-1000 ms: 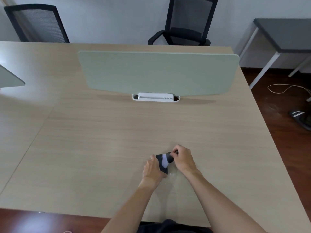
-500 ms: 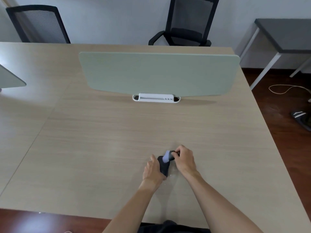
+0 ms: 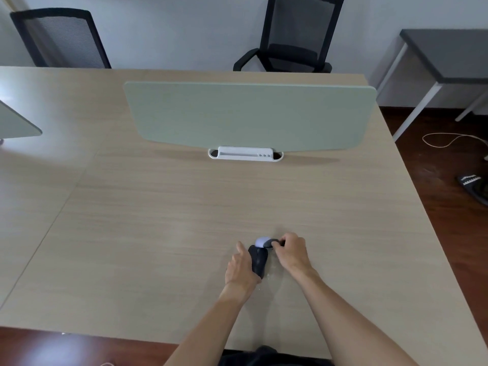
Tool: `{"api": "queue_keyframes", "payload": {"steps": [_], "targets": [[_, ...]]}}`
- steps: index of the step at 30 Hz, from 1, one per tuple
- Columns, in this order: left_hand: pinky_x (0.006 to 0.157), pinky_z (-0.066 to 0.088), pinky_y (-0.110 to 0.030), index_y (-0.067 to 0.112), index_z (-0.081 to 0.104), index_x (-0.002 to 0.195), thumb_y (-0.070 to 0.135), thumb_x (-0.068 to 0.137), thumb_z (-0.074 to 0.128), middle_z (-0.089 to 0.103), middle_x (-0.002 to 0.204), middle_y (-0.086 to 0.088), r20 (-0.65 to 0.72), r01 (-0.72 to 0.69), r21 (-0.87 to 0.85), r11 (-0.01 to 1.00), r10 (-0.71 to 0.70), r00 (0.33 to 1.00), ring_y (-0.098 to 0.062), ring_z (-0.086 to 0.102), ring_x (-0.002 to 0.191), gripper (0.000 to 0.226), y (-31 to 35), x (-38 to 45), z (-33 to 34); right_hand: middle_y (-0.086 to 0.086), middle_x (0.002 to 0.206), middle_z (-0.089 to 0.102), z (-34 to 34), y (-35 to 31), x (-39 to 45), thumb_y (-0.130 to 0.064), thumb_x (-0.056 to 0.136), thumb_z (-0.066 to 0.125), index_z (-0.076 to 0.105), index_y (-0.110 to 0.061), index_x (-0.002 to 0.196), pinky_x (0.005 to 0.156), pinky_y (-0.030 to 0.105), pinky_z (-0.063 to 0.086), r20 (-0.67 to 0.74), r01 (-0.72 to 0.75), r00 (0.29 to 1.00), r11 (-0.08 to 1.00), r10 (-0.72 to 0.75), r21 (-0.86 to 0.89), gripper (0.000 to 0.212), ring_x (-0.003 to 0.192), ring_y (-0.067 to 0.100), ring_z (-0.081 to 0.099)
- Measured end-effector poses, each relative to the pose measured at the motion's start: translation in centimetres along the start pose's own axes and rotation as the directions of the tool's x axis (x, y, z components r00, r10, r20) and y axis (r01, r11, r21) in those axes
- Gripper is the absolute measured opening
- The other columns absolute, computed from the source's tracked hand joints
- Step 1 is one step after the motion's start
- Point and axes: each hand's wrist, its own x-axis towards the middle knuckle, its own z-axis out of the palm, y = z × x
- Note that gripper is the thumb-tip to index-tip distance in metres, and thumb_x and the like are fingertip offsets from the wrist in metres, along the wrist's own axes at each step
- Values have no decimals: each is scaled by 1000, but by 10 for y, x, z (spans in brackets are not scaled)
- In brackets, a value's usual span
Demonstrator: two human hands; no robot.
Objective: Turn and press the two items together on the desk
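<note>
A pale green divider screen (image 3: 248, 116) stands in a white base (image 3: 245, 154) on the wooden table (image 3: 158, 220).

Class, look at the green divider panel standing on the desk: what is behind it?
Behind the green divider panel, more desk and two black mesh chairs show. The panel covers the desk strip directly behind it.
</note>
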Motion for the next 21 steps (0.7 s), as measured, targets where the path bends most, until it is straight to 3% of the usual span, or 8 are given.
{"api": "queue_keyframes", "payload": {"steps": [3, 5, 8, 11, 16, 19, 21], "targets": [[72, 53, -40, 9, 35, 112, 9, 63, 82, 64, 101, -12, 8, 4, 27, 1000, -5, 1000, -33, 65, 95, 68, 1, 0, 0, 4, 83, 62, -8, -1, -6, -31, 88, 61, 61, -8, 83, 54, 29, 42, -101, 16, 995, 998, -22, -54, 23, 74, 26, 62], [70, 52, -39, 8, 36, 112, 9, 64, 81, 64, 101, -13, 8, 0, 34, 999, 0, 1000, -34, 65, 95, 66, 1, 0, 1, -1, 78, 62, -10, -7, -12, -32, 87, 62, 61, -10, 82, 53, 29, 42, -161, 39, 987, 998, -31, 48, 22, 71, 20, 59], [70, 53, -39, 7, 38, 115, 8, 65, 81, 64, 103, -14, 8, -9, 29, 1000, 9, 1000, -33, 65, 96, 66, -1, 1, 1, 1, 71, 65, -3, -10, -17, -30, 84, 67, 64, -7, 74, 57, 26, 47, -86, 103, 993, 973, -87, 206, 25, 67, 19, 61], [71, 54, -38, 6, 37, 116, 7, 64, 81, 63, 104, -13, 8, -10, 34, 999, 9, 1000, -33, 65, 97, 68, -1, 2, 1, 0, 71, 64, 1, -3, -18, -25, 82, 67, 63, -12, 72, 55, 27, 46, 24, 89, 996, 993, -91, 72, 17, 68, 21, 61], [62, 46, -33, 6, 37, 112, 7, 66, 79, 57, 91, -7, 2, -8, 29, 1000, 8, 1000, -32, 65, 93, 62, 0, 0, 0, 3, 75, 61, -12, 5, -15, -14, 80, 55, 54, -10, 75, 52, 31, 41, -110, 131, 981, 963, -160, -235, 7, 67, 26, 59], [64, 47, -34, 7, 38, 111, 6, 65, 80, 61, 96, -10, 3, 0, 38, 999, 0, 1000, -33, 65, 94, 62, 0, 1, 1, 0, 72, 63, -13, 1, -14, -10, 80, 57, 59, -12, 73, 57, 32, 47, -126, 219, 966, 974, -225, -59, 7, 67, 20, 58], [65, 47, -34, 7, 37, 110, 6, 65, 80, 58, 93, -8, 4, 2, 38, 999, -2, 1000, -33, 65, 94, 62, -1, 1, 1, -3, 72, 65, -11, 0, -16, -8, 80, 60, 63, -14, 75, 61, 23, 47, -95, 262, 961, 965, -258, 29, 8, 68, 13, 59]]}}
